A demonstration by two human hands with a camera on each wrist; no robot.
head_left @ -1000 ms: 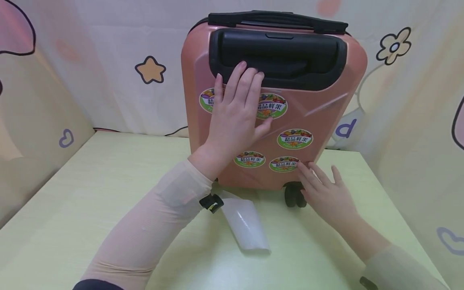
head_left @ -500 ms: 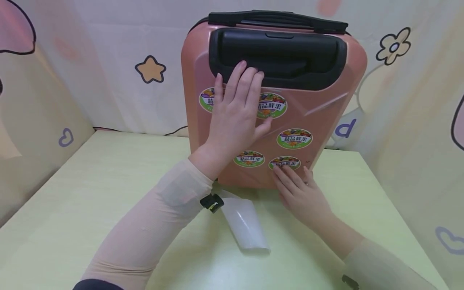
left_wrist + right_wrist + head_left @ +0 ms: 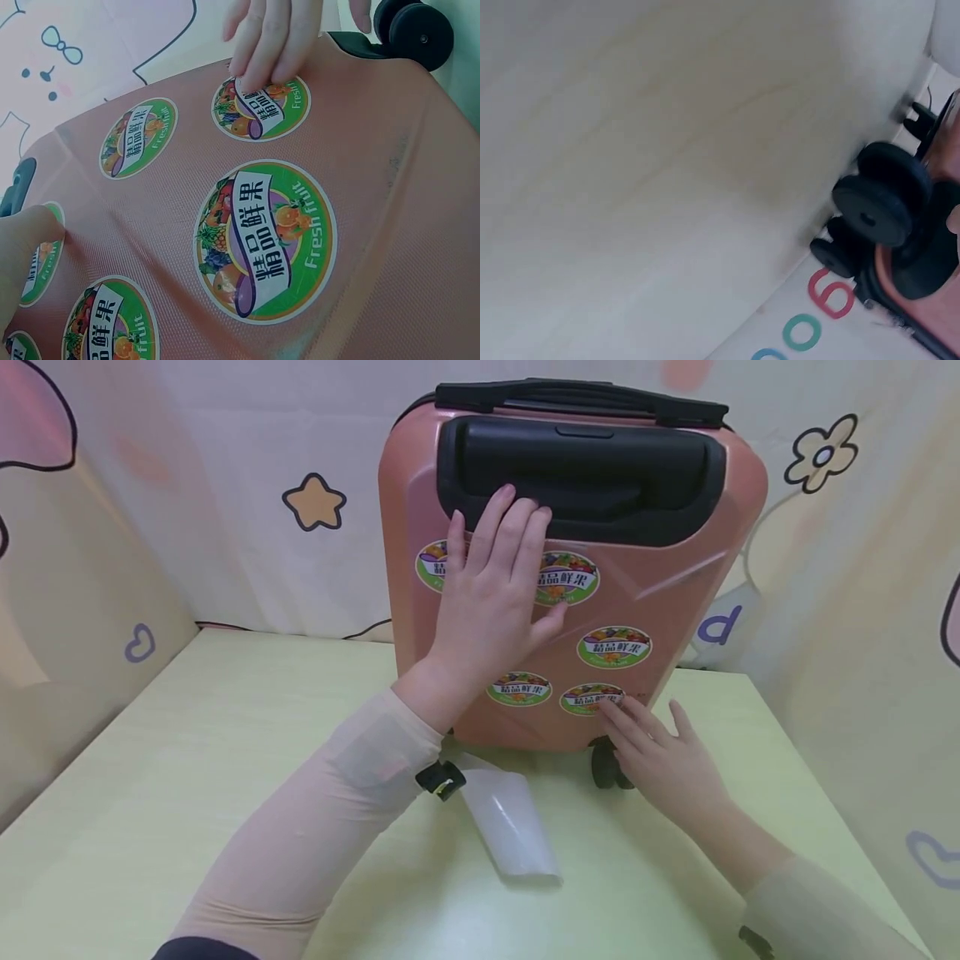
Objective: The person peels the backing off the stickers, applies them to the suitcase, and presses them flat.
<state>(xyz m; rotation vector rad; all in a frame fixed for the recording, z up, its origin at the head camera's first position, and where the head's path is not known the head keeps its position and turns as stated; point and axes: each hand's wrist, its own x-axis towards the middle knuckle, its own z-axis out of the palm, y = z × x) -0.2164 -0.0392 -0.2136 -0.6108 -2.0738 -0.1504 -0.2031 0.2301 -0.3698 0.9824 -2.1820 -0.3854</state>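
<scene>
A pink hard-shell suitcase [image 3: 517, 727] with a black handle recess [image 3: 585, 468] stands upright on its wheels. Several oval fruit stickers are on its front. My left hand [image 3: 491, 602] lies spread against the upper left of the shell, fingertips at the recess, partly covering two stickers. With extended fingers, my right hand [image 3: 667, 760] touches the right part of the lowest right sticker [image 3: 581, 700]. The left wrist view shows the right hand's fingers [image 3: 274, 41] over that sticker's edge, near a large sticker [image 3: 266, 240]. Only a wheel [image 3: 874, 210] and part of the shell show clearly from the right wrist.
A curled sheet of glossy white backing paper [image 3: 513, 827] lies on the pale table [image 3: 225, 760] in front of the suitcase, beside the left wrist. Patterned cloth [image 3: 225, 527] hangs behind and along both sides of the table.
My right hand has slid left across the lowest right sticker, then back right, uncovering the wheel again. The left hand has kept its place on the suitcase.
</scene>
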